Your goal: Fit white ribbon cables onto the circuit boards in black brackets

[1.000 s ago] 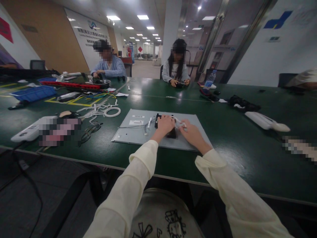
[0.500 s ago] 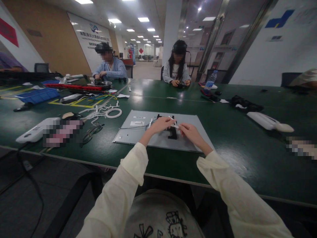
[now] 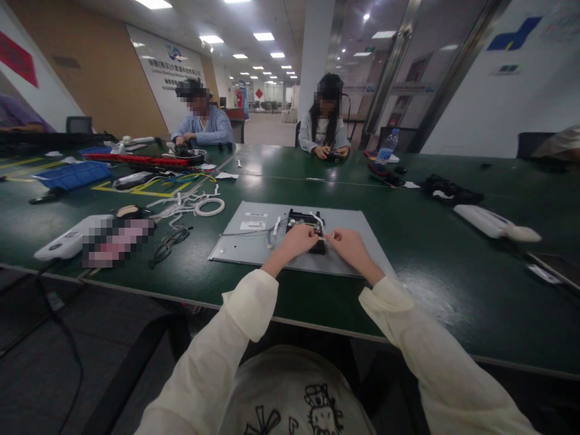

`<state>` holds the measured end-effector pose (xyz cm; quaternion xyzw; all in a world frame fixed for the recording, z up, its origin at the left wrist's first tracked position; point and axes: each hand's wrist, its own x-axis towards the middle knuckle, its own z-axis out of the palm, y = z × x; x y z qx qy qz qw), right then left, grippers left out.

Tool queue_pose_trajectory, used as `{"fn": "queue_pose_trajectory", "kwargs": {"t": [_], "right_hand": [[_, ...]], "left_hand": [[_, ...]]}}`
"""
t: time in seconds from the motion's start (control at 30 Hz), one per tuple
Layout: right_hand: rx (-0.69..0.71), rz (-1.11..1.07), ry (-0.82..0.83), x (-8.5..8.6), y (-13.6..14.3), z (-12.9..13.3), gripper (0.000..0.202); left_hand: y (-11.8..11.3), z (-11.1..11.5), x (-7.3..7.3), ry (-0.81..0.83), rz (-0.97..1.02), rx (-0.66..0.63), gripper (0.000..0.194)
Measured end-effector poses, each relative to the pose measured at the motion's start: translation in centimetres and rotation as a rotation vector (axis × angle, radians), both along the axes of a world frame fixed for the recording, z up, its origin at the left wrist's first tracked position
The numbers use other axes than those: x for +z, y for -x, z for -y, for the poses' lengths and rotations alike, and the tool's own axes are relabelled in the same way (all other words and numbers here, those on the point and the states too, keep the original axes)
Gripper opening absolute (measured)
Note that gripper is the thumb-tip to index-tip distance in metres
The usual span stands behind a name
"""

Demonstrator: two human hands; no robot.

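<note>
A grey metal panel (image 3: 244,251) lies flat on the table in front of me, a black frame with a circuit board (image 3: 296,220) near its middle. A narrow white strip (image 3: 317,220) runs from the frame's far side down towards my fingers. My left hand (image 3: 299,241) is closed in a pinch at the strip's near end, over the front part of the frame. From the other side my right hand (image 3: 348,246) pinches the same end, its fingertips close to the left ones. Left of the frame, a thin cable (image 3: 244,233) and another white strip (image 3: 277,226) lie on the panel.
To the left are eyeglasses (image 3: 170,243), a coil of white cable (image 3: 209,207), a white device (image 3: 75,237) and a blue tray (image 3: 72,174). On the right lie a white, long-bodied object (image 3: 492,223) and black items (image 3: 451,189). Two people sit across the table, near a water bottle (image 3: 387,147).
My left hand has moved towards me and slightly right, uncovering the circuit board and the strip on the left. My right hand stays nearly in place, shifting slightly towards me.
</note>
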<state>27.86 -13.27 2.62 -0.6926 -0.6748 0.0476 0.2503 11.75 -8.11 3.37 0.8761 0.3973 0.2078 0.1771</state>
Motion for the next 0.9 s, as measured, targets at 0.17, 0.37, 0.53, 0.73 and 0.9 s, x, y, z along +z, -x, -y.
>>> {"fn": "queue_pose_trajectory", "kwargs": {"t": [0.17, 0.37, 0.53, 0.73, 0.9], "right_hand": [[-0.068, 0.188, 0.070, 0.3, 0.6, 0.3, 0.036], [-0.129, 0.336, 0.123, 0.7, 1.2, 0.8, 0.039], [-0.151, 0.471, 0.175, 0.8, 1.7, 1.3, 0.037], [-0.223, 0.507, 0.195, 1.1, 1.9, 1.5, 0.037], [-0.267, 0.507, 0.190, 1.2, 1.7, 1.7, 0.032]], "left_hand": [[-0.1, 0.5, -0.1, -0.057, -0.104, 0.057, 0.026], [-0.1, 0.9, -0.1, -0.096, -0.192, 0.081, 0.028], [-0.2, 1.2, 0.3, -0.071, -0.256, 0.099, 0.027], [-0.1, 1.2, 0.5, -0.099, -0.315, 0.139, 0.027], [0.1, 1.3, 0.7, -0.140, -0.364, 0.164, 0.030]]}}
